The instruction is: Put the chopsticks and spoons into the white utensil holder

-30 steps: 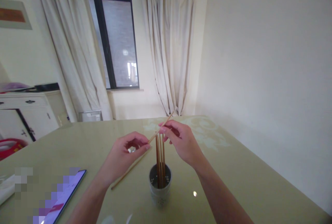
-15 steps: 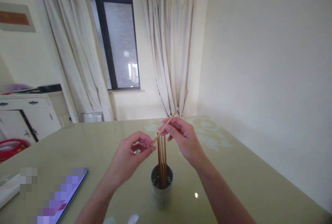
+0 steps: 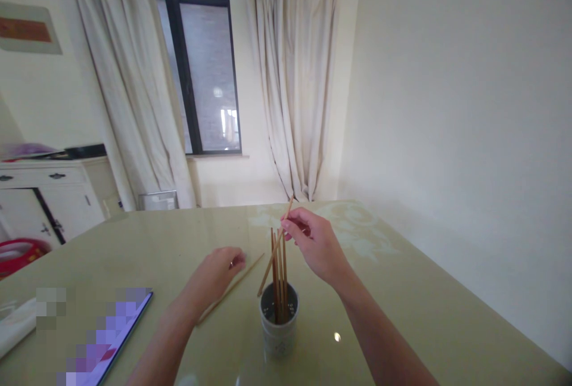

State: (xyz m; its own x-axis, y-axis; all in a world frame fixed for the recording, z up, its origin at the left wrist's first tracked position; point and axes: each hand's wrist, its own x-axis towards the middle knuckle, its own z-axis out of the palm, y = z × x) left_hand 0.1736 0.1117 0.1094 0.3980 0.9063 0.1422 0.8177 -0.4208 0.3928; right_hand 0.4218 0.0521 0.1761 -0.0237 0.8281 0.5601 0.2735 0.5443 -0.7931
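Slanted chopstick (image 3: pixel 269 266) is pinched by right hand (image 3: pixel 310 238) beside upright chopsticks (image 3: pixel 285 273) in cup (image 3: pixel 279 338), inside right edge of table (image 3: pixel 402 308); left hand (image 3: pixel 215 273) is held apart near lying chopstick (image 3: pixel 244 274), grip unclear.

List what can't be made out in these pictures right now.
All in the head view:
- Standing chopsticks: lower ends hidden by the near wall of the cup.
- Left hand: fingertips blurred.
- Right hand: some fingers hidden by the hand itself.
- Phone: screen partly covered by mosaic blocks; near end cut off by the bottom edge.
- Red tub: cut off by the left edge.
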